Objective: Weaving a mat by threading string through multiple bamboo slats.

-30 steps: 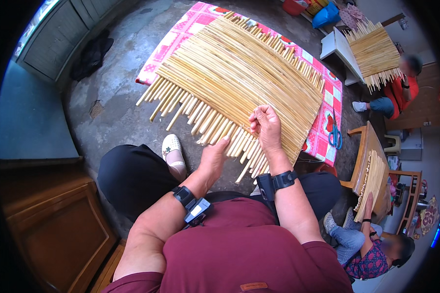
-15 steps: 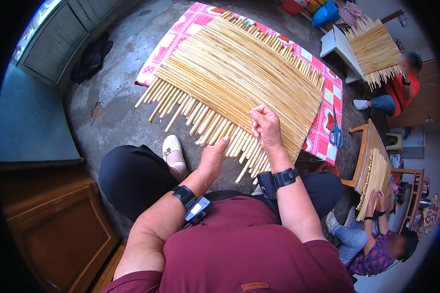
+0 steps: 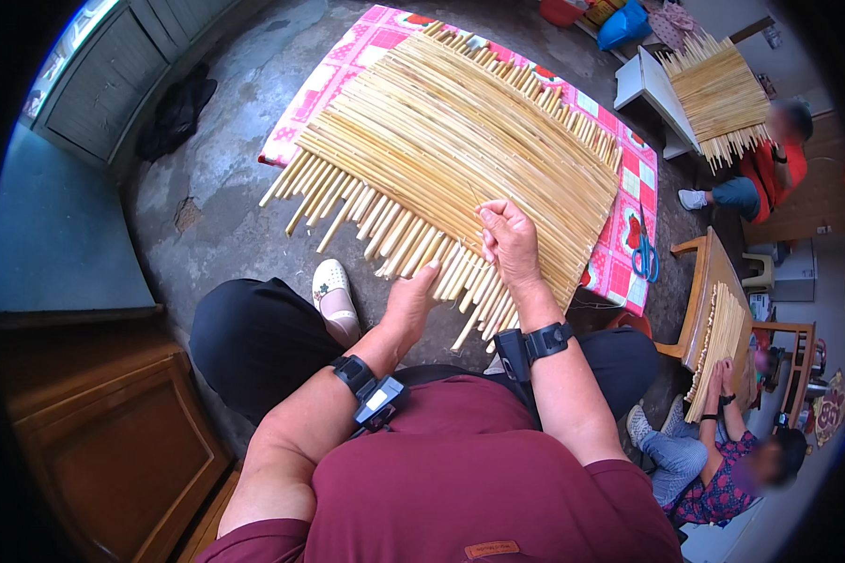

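A broad mat of straw-coloured stalks point(image 3: 441, 131) lies in front of me, its uneven stalk ends jutting past the near edge. My left hand point(image 3: 411, 302) grips that edge, thumb on top of the stalk ends and the other fingers hidden beneath. Just above the mat, to the right of my left hand, my right hand point(image 3: 510, 246) is closed in a pinch. A thin, dark, needle-like piece point(image 3: 474, 192) sticks up from its fingertips. Whether thread runs from it is too fine to tell.
Under the mat spreads a pink checked cloth point(image 3: 300, 113), with blue-handled scissors point(image 3: 645, 260) at its right. Two people work at the right on similar mats, one mat point(image 3: 720, 94) farther off and one point(image 3: 718, 342) on a wooden table. A wooden cabinet point(image 3: 113, 450) stands left.
My hands stay in nearly the same place; the needle-like piece in my right hand points slightly more upright. The nearer person at the right has shifted their hands and head.
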Motion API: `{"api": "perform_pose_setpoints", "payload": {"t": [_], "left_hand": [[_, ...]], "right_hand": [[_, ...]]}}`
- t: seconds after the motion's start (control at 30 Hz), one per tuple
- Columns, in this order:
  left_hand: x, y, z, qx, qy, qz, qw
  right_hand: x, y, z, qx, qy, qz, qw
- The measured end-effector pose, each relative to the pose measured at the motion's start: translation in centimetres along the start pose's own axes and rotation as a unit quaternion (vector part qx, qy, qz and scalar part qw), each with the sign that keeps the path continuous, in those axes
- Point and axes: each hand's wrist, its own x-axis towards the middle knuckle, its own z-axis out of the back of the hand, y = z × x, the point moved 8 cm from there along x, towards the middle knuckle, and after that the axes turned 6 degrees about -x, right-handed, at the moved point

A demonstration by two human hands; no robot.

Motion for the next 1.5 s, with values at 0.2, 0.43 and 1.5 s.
{"api": "perform_pose_setpoints", "payload": {"t": [0.2,0.43,1.5], "left_hand": [[0.4,0.7,0.5,0.011,0.007,0.014,1.000],[0.3,0.5,0.3,0.003,0.014,0.002,1.000],[0.0,0.7,0.4,-0.009,0.002,0.014,1.000]], "right_hand": [[-1.8,1.2,-0.1,-0.120,0.009,-0.041,0.992],[-4.2,8.5,-1.4,-0.570,-0.066,0.169,0.801],[-3.4,7.6,-3.8,-0.658,-0.034,0.141,0.739]]}}
